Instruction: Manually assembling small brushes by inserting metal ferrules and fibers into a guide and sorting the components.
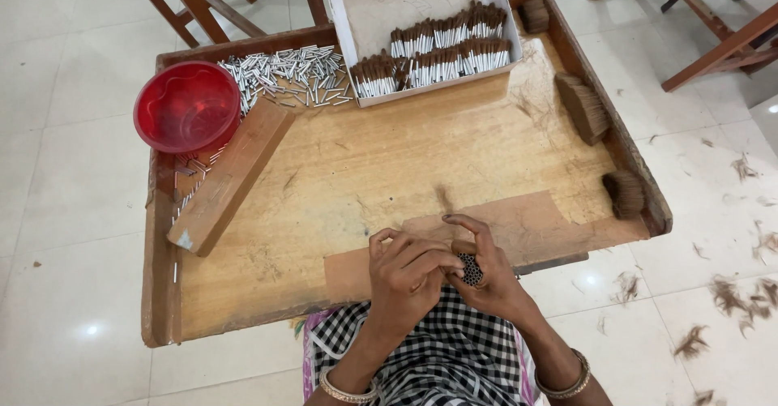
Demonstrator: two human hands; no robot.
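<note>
Wooden tabletop (389, 163) edge, near side: both hands, left hand (409, 272) and right hand (486, 272), clench their fingers around a small bundle of tubes (471, 269), which could spill loose into the lap if either grip slackens.

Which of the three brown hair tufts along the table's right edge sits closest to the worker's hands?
The lowest tuft, by the near right corner. The large middle one and the small one beside the white box lie farther up.

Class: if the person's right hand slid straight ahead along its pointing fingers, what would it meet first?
Probably the left hand, already touching the right hand around the bundle of small tubes; depth is unclear.
</note>
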